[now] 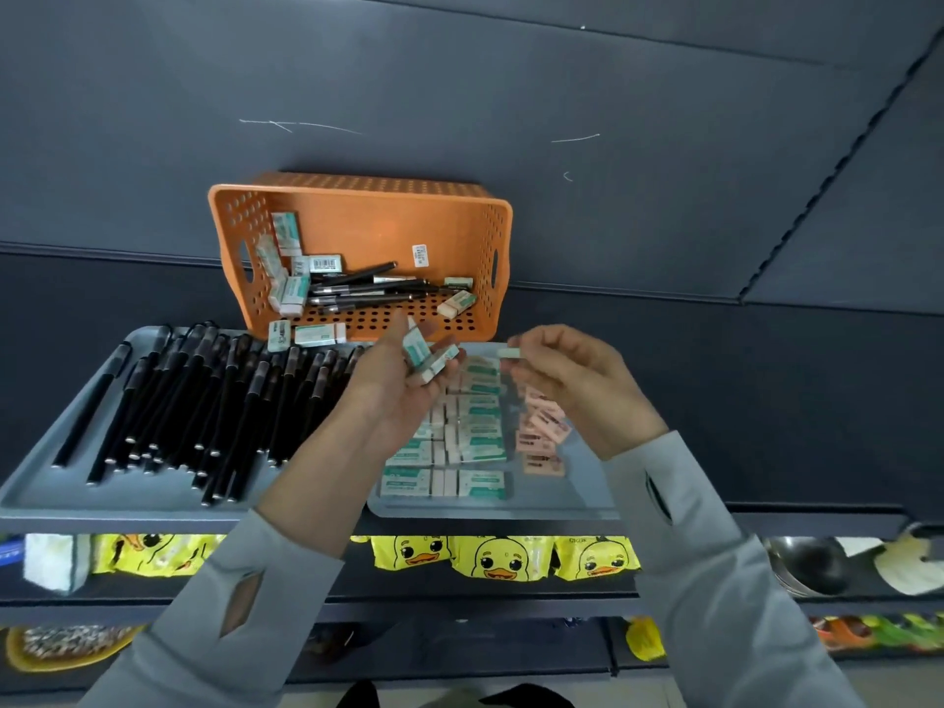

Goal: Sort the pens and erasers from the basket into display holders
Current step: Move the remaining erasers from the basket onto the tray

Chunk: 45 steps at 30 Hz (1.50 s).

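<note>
Head view: the left hand [408, 385] cups a few erasers [431, 356] in its palm. The right hand [582, 385] pinches a single eraser [511, 353] at the fingertips, above the eraser tray [490, 509]. It is best laid flat in line with the green rows [480, 442], clear of the pink ones [541, 431]. Behind, the basket [357, 222] holds more pens [357, 288]. The pen tray [30, 495] lies to the left.

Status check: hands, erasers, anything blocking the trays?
Left hand grips a clutch of erasers, palm up. Right hand pinches one eraser over the eraser tray. Basket holds pens, loose erasers. Nothing in the way.
</note>
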Available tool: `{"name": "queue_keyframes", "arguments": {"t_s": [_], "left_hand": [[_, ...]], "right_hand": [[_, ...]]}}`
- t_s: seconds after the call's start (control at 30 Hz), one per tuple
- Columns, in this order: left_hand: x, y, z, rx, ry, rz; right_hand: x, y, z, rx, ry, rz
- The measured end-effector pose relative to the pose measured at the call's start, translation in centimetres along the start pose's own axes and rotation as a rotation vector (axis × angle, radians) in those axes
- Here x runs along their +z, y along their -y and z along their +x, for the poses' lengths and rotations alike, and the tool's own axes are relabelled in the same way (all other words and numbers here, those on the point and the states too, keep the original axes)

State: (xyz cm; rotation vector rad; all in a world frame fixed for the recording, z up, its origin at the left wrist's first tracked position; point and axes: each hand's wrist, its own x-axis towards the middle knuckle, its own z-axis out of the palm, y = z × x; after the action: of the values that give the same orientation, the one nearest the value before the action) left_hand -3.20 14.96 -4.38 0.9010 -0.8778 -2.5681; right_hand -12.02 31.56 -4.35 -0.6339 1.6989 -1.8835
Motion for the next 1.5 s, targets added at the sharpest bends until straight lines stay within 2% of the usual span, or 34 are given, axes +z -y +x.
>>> {"name": "queue_keyframes", "arguments": {"t_s": [0.13, 0.23, 0.43, 0.63, 0.77, 0.87, 1.13, 1.27, 1.4, 1.5], "left_hand": [[1.5, 1.0, -0.4, -0.033, 0.032, 0.054], [2.4, 1.7, -0.7, -0.06, 0.05, 0.085], [3.7, 3.3, -0.8, -0.101, 0.09, 0.21], [5.0, 4.5, -0.8, -0.096, 0.122, 0.33], [5.3, 5.3, -1.0, -0.023, 0.154, 0.539], [5.1, 5.8, -1.0, 0.018, 0.186, 0.634], [4.7, 5.8, -1.6, 0.065, 0.195, 0.722], [4.8, 5.8, -2.0, 0.077, 0.208, 0.699], [4.8, 5.8, -2.0, 0.077, 0.202, 0.684], [4.8, 5.8, -2.1, 0.054, 0.202, 0.659]], "right_hand": [[-1.7, -0.2, -1.0, -0.174, -0.086, -0.137], [-3.4, 0.0, -1.9, -0.229, -0.083, -0.211], [-6.0, 0.3, -3.3, -0.192, -0.106, -0.171], [-10.8, 0.8, -4.1, -0.175, -0.315, -0.253], [-12.6, 0.2, -4.1, -0.065, -0.234, -0.445], [-12.4, -0.5, -3.8, -0.056, -0.15, -0.645], [-12.3, -0.7, -2.7, 0.009, -0.011, -0.653], [-12.2, -0.3, -2.7, 0.019, -0.014, -0.602], [-12.0, -0.4, -3.0, 0.112, -0.069, -0.454], [-11.8, -1.1, -3.3, 0.12, -0.078, -0.578]]}}
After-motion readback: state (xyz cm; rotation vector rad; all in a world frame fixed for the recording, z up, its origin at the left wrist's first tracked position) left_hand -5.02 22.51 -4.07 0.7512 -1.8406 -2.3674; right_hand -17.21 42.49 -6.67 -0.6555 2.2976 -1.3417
